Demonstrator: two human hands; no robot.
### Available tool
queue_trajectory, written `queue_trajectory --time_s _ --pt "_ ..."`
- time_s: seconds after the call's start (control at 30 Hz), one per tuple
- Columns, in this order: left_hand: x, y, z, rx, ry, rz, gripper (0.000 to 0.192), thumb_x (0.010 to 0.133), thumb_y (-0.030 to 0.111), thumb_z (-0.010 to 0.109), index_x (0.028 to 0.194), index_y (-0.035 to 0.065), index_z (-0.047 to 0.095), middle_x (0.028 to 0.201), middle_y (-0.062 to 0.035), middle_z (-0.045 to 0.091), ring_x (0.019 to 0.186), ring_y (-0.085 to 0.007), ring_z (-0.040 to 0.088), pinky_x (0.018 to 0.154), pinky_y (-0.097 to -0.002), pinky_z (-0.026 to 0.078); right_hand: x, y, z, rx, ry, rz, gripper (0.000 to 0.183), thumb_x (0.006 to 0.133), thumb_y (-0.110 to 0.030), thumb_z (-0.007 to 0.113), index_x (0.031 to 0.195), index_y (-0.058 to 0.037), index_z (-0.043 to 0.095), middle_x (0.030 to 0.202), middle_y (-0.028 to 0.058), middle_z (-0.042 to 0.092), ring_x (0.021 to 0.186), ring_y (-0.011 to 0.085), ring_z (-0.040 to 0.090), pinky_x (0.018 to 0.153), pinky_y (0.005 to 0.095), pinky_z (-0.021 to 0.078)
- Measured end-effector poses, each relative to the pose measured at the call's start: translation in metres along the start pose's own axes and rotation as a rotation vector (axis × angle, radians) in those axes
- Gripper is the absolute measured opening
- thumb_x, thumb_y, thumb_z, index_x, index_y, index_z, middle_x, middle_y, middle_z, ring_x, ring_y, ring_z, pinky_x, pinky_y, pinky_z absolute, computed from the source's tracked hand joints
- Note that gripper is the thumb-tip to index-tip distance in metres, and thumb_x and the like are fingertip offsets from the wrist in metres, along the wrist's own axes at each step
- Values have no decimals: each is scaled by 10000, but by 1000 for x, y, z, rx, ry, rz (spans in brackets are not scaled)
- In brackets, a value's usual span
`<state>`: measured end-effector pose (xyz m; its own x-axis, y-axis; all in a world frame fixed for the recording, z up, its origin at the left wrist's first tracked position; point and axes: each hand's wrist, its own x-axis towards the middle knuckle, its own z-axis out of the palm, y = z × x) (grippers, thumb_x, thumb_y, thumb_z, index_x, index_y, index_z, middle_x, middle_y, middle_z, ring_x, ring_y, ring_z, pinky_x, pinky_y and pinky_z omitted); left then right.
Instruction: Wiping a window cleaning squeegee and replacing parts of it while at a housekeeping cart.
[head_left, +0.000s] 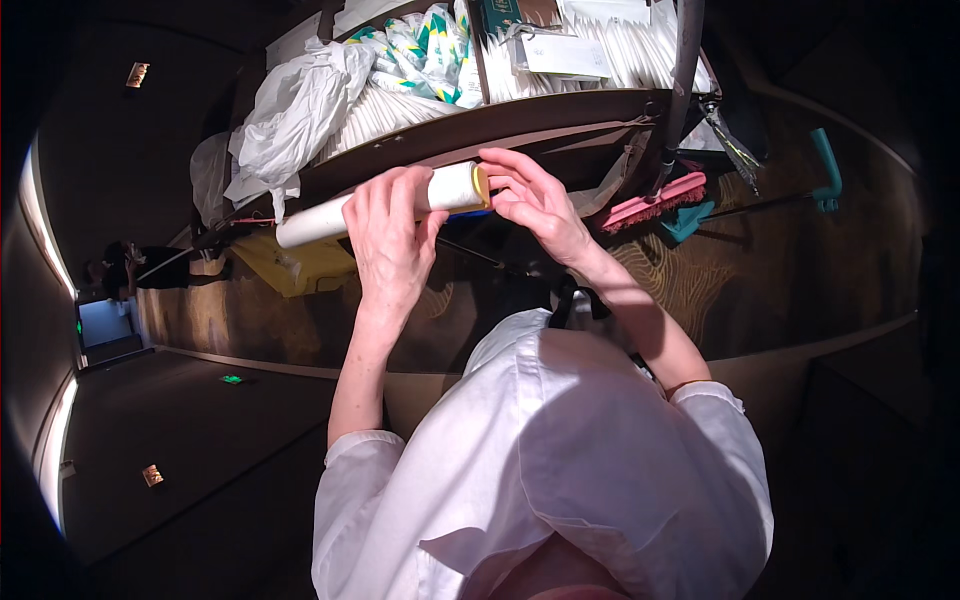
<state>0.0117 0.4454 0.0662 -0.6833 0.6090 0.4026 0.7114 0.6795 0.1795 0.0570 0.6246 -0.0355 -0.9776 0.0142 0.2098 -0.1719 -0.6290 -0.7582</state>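
A white roll, apparently of thin plastic or paper, lies across in front of the cart's edge. My left hand is wrapped over its middle from above, with the thumb beneath. A yellow band edges the roll's right end. At that end is my right hand, its fingers apart and partly curled; whether the fingertips touch the band is hard to tell. Just beyond both hands stands the dark rim of a service cart, its compartments filled with supplies.
The cart holds a crumpled white plastic bag, green-and-white packets and rows of white packets. A grey upright pole, pink brush and teal-handled tool are at right. Below left hangs a yellow bag; a person is farther left.
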Motion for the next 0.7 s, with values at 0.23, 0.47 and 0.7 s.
queue_trajectory --time_s 0.23,0.47,0.7 --pt "2 -6 2 13 -8 -53 654 618 77 834 1201 104 540 1054 -123 502 974 -316 491 864 -442 406 4 2 7 -216 -37 -2 513 903 -6 636 1375 10 437 1244 118 541 1111 136 550 926 255 485" --pt "1 -16 -5 -106 -39 55 512 710 27 764 1175 75 557 1177 -143 506 1073 -339 486 901 -437 416 6 -3 4 -255 -14 22 536 883 -7 666 1375 -2 453 1241 110 542 1104 120 544 880 244 495" --pt "-2 -15 8 -43 46 -17 519 627 0 806 1061 67 530 1055 -108 544 972 -314 501 848 -429 410 5 -2 10 -196 12 -14 494 879 -21 678 1336 -1 494 1218 96 555 1103 119 540 878 241 474"
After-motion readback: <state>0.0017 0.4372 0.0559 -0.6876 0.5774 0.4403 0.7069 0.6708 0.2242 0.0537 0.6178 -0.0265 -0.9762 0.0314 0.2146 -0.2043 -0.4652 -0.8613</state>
